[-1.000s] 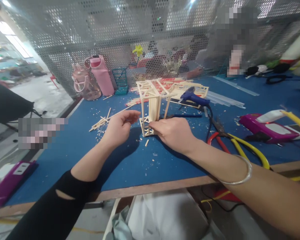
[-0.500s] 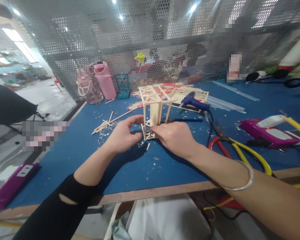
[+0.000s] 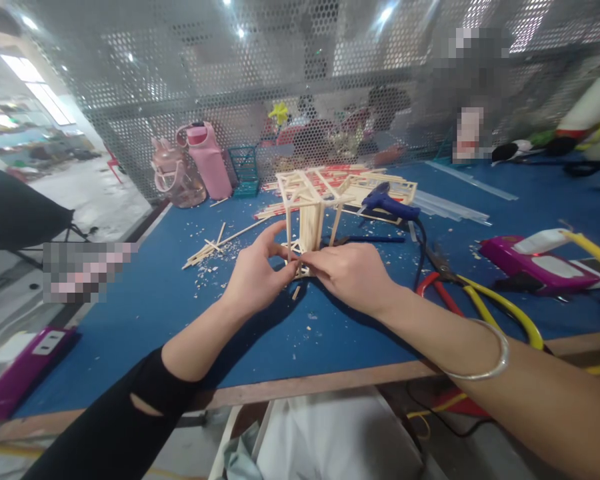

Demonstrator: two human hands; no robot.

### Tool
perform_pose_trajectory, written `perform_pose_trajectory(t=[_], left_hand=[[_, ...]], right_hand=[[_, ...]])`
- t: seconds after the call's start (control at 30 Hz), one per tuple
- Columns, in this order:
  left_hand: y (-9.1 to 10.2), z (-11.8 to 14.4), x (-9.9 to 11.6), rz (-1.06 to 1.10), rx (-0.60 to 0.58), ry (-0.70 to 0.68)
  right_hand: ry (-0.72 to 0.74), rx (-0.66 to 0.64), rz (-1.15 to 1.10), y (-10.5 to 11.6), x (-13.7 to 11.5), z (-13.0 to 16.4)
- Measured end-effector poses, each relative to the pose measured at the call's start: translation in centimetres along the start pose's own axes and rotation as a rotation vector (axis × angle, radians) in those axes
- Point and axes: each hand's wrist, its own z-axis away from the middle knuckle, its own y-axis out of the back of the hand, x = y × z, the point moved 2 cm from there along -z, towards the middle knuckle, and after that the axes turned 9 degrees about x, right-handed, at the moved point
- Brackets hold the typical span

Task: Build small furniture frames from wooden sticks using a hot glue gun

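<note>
A small open frame of pale wooden sticks [image 3: 310,198] stands upright on the blue tabletop, with a thick bundle of sticks rising inside it. My left hand [image 3: 257,270] curls around its near left leg, thumb and fingertips closed low down by the base. From the other side my right hand [image 3: 353,273] pinches at the same low corner, its fingertips meeting those of the left. Exactly what lies between the fingertips is partly hidden. A short wooden offcut [image 3: 297,293] lies just in front of the frame.
A blue glue gun [image 3: 393,203] lies behind my right hand. Pliers with red and yellow handles [image 3: 503,303] and a purple-and-white device [image 3: 525,267] are at right. Loose sticks [image 3: 213,247] lie left; pink bottles [image 3: 210,163] stand by the perforated metal screen [image 3: 190,73].
My left hand has moved right and closed its thumb and fingers at the frame's near lower corner. The right hand stays pinched there, almost unmoved.
</note>
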Motion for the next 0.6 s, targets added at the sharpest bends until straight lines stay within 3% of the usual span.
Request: perform_pose_trajectory(t=[0.1, 0.17, 0.33, 0.5, 0.6], left_hand=[[0.0, 0.0, -0.1, -0.013, -0.007, -0.016], [0.1, 0.0, -0.1, -0.018, -0.009, -0.019], [0.2, 0.0, 0.2, -0.061, 0.001, -0.025], [0.3, 0.0, 0.3, -0.077, 0.003, -0.052], [0.3, 0.0, 0.3, -0.062, -0.005, -0.068]], right_hand=[[-0.085, 0.173, -0.113, 1.2, 0.4, 0.0], [-0.141, 0.213, -0.141, 1.7, 0.7, 0.0], [-0.101, 0.089, -0.132, 1.1, 0.6, 0.1], [-0.207, 0.115, -0.154, 1.9, 0.6, -0.4], [-0.174, 0.051, -0.11, 2.2, 0.5, -0.6]])
